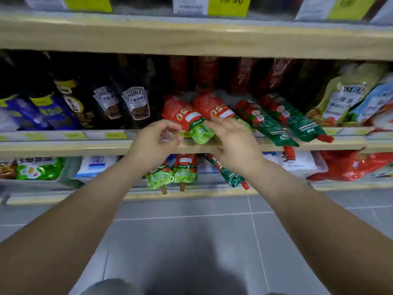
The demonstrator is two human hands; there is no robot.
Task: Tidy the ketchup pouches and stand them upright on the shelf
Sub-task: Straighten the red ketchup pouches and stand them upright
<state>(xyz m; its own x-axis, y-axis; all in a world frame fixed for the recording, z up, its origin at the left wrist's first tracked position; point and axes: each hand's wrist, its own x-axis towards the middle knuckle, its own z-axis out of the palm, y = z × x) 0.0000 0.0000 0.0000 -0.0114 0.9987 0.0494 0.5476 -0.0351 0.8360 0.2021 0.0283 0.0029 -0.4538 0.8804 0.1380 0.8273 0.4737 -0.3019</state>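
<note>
Several red-and-green ketchup pouches lie tipped forward on the middle shelf [63,146], their ends hanging over its front edge. My left hand [157,141] is curled at the lower edge of the leftmost ketchup pouch [180,116]; its fingertips touch the pouch, but blur hides any grip. My right hand [231,141] is spread flat over the lower end of the second ketchup pouch [214,107]. Two darker green pouches [265,122] [299,122] lie slanted to the right. More pouches [185,169] hang off the lower shelf.
Dark Heinz sauce pouches [136,103] stand to the left of the ketchup, and pale Heinz pouches [344,99] lean at the right. The upper shelf board [191,39] carries price tags. Below the shelves is grey tiled floor [191,231].
</note>
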